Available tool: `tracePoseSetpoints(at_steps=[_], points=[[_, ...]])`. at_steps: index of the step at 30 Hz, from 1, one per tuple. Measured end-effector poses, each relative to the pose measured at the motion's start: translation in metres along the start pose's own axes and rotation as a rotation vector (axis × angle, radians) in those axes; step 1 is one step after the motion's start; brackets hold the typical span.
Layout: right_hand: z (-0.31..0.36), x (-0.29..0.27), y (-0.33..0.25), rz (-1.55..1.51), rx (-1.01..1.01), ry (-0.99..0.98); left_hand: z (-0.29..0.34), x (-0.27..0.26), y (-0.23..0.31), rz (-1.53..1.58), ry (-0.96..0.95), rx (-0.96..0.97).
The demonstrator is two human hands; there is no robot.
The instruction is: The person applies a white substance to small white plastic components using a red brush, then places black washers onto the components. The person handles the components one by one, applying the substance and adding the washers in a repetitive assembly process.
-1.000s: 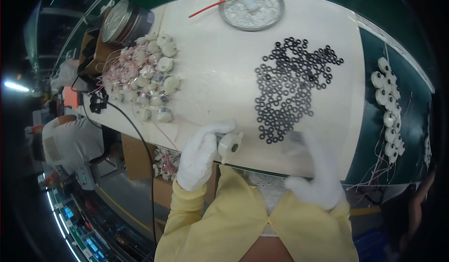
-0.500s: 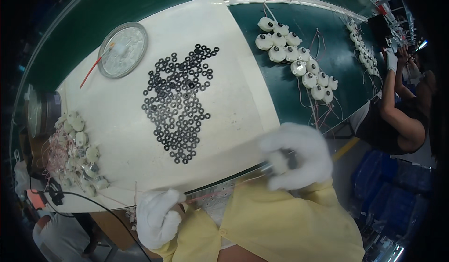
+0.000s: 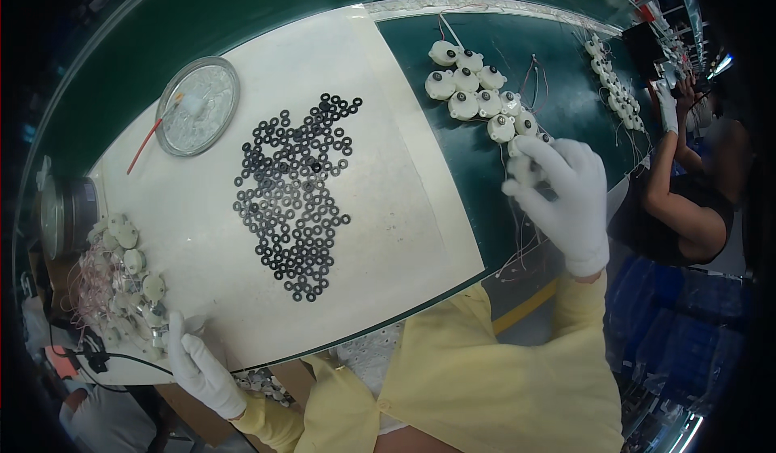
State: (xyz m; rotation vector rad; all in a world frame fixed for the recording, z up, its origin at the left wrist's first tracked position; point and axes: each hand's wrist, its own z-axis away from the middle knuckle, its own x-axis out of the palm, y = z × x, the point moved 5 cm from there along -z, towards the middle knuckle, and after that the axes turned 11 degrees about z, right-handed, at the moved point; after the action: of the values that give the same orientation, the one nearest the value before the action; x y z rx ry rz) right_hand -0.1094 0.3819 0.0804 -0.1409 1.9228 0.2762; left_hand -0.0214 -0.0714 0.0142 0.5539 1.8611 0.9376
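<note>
My right hand (image 3: pixel 562 198), in a white glove, is over the green mat at the right. Its thumb and fingers curl around a blurred, round white motor (image 3: pixel 527 172), at the near end of a cluster of similar motors (image 3: pixel 463 105) with black caps and thin wires. My left hand (image 3: pixel 200 366), also gloved, is at the table's near left edge with fingers stretched out and apart. Those fingertips reach beside a heap of white motors (image 3: pixel 153 287) with tangled pink wires. No held thing shows in the left hand.
Many black rings (image 3: pixel 295 198) lie spread on the white sheet (image 3: pixel 388 210). A brush with a red handle (image 3: pixel 141 150) rests on a round metal dish (image 3: pixel 230 113). A dark round container (image 3: pixel 81 210) stands at far left. Another person (image 3: pixel 687 202) works at the right.
My right hand has moved up and right from the table edge to the motors on the green mat. My left hand has shifted left toward the heap, its fingers uncurling. The wire between them has gone.
</note>
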Motion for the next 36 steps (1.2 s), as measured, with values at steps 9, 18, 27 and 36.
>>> tracePoseSetpoints(at_steps=[9, 18, 27, 36], points=[[-0.039, 0.024, -0.026, 0.070, -0.077, 0.046, -0.015, -0.007, 0.004, -0.593, -0.069, 0.423], [-0.016, 0.007, 0.019, -0.115, 0.031, 0.082, -0.013, -0.008, 0.004, -0.550, -0.047, 0.423], [0.072, 0.004, 0.089, -0.331, 0.624, 0.114, -0.018, -0.009, 0.009, -0.480, 0.019, 0.227], [0.055, 0.005, 0.065, -0.406, 0.537, 0.039, -0.015, -0.002, 0.004, -0.089, -0.231, 0.224]])
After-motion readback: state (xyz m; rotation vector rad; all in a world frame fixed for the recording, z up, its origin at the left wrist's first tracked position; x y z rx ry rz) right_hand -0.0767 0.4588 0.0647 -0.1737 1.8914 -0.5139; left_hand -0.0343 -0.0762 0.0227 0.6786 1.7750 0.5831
